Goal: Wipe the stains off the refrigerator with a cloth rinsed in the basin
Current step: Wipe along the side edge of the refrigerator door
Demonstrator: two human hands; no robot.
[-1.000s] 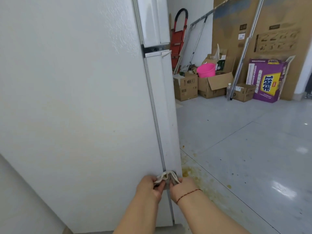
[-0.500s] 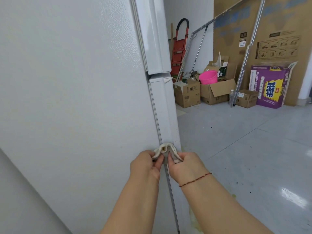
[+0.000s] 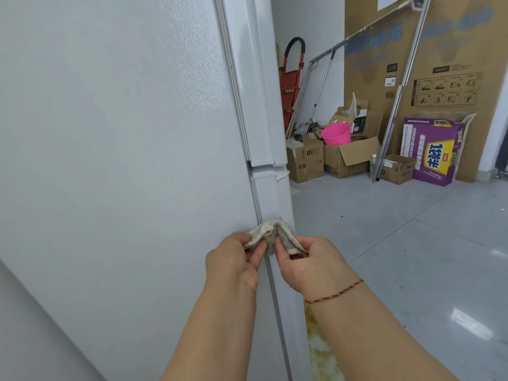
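Head view: both hands' fingers pinch a crumpled cloth (image 3: 275,237) (greyish, off-white edges).

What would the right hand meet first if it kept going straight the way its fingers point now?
Most likely the cloth that the right hand already pinches, and straight behind it the refrigerator door edge by the seal. Depth is hard to judge, but nothing else shows in that line.
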